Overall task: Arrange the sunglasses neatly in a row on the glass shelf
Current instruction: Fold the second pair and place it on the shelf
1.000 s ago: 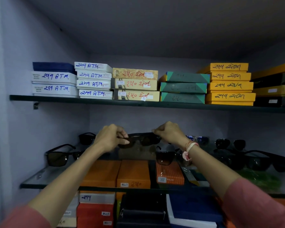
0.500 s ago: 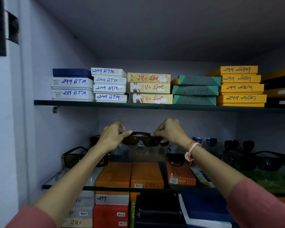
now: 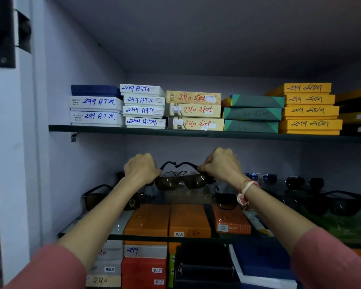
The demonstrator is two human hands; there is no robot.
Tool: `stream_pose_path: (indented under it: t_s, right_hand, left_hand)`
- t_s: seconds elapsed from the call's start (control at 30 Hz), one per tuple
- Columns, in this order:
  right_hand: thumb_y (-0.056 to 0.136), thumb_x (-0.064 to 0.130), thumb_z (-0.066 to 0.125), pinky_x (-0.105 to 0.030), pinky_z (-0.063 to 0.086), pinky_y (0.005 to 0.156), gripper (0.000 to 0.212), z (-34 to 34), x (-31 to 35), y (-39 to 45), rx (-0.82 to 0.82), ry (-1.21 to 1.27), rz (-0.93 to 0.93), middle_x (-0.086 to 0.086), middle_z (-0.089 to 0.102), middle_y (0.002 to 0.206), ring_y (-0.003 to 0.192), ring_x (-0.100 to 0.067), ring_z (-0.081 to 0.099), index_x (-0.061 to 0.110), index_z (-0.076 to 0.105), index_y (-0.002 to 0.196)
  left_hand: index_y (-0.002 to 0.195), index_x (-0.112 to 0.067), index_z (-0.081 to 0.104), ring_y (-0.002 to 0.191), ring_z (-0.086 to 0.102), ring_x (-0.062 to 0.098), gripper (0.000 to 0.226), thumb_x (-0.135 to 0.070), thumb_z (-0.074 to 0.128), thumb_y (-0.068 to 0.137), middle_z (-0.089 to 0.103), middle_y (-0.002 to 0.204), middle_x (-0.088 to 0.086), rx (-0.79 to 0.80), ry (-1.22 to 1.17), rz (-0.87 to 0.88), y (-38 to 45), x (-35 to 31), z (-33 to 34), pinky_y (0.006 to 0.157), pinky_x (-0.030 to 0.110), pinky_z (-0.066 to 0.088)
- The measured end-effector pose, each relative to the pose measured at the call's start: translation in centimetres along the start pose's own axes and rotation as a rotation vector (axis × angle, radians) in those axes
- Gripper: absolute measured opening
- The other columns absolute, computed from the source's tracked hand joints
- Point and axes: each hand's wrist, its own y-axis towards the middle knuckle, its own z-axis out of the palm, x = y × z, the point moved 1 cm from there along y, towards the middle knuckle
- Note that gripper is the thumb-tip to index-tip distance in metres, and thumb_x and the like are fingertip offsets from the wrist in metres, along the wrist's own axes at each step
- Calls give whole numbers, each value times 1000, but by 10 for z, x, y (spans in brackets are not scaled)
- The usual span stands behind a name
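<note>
Brown-lensed sunglasses [image 3: 180, 180] gripped at both ends, left hand [image 3: 141, 168] and right hand [image 3: 221, 164] clenched round hinges; temples folded inward, tips nearly meeting. Pair held above glass shelf [image 3: 196, 238], between other sunglasses [image 3: 96, 197] at left and dark pairs [image 3: 342, 203] at right.

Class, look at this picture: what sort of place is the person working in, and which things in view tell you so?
Probably an eyewear shop's stock shelving. Many sunglasses sit on a glass shelf, stacked boxes carry handwritten numbers that may be prices, and both the left hand and right hand hold brown-lensed sunglasses.
</note>
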Motion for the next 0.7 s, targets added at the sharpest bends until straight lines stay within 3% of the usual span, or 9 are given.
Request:
stream_pose_path:
  t_s: [0.1,0.23,0.3,0.37,0.5,0.63,0.7]
  right_hand:
    - [74,29,78,-38,60,72,22,3,-1,2,-19,-8,83,-10,75,81,80,-27,71,8,78,79]
    - [73,25,78,-32,54,61,21,10,-4,2,85,-11,148,-9,71,74,74,-26,68,6,70,67]
    - [74,24,77,-28,49,54,22,14,-4,0,129,-22,156,-6,66,67,67,-23,64,9,65,63]
    - [74,24,76,-29,50,57,19,19,-5,-1,166,-36,161,-5,67,69,71,-23,66,10,65,67]
    - [74,23,72,-31,47,63,15,24,-5,-7,199,-114,156,-4,65,76,77,-25,64,13,62,79]
    - [79,17,68,-33,46,65,13,29,-2,-12,196,-180,156,0,54,67,73,-23,57,11,57,81]
    - [81,18,67,-33,49,68,15,31,0,-13,190,-207,154,-2,57,73,74,-23,57,11,53,80]
  left_hand:
    - [94,-13,77,93,66,28,30,-39,66,84,71,93,8,16,-43,-38,2,0,1,68,31,46]
    - [66,-9,68,79,65,28,27,-34,74,77,67,80,11,111,-86,-83,4,4,1,64,32,47]
    - [78,-3,71,87,69,32,32,-35,77,74,71,90,20,149,-96,-90,5,4,4,68,33,51]
    - [81,-5,70,93,69,31,34,-37,77,73,72,93,16,182,-86,-95,4,5,8,69,33,50]
    - [61,-16,55,75,62,22,31,-35,71,79,61,71,1,191,-36,-91,3,7,16,64,29,47]
    - [62,-16,51,72,57,20,31,-31,68,82,53,64,-3,175,33,-87,0,3,20,57,28,40]
    - [64,-15,51,73,56,19,30,-31,69,82,53,65,-2,168,57,-72,0,2,21,54,27,37]
